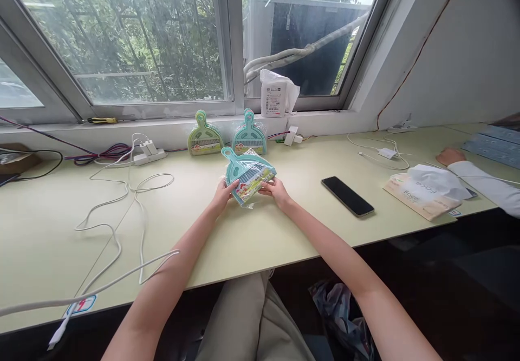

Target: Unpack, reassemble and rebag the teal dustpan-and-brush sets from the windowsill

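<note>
My left hand (221, 194) and my right hand (275, 190) both grip a teal mini dustpan-and-brush set in a clear plastic pack (247, 175), held just above the pale green table (284, 231). My left fingers close on its lower left edge, my right fingers on its lower right edge. Two more packed sets lean against the wall under the window: a green one (205, 135) and a teal one (249, 133).
A black phone (347, 196) lies right of my hands. A tissue pack (426, 190) and another person's hand (450, 156) with white sleeve are at the far right. White cables (122, 215) and a power strip (149, 154) cover the left. A wrapped white box (276, 94) stands on the sill.
</note>
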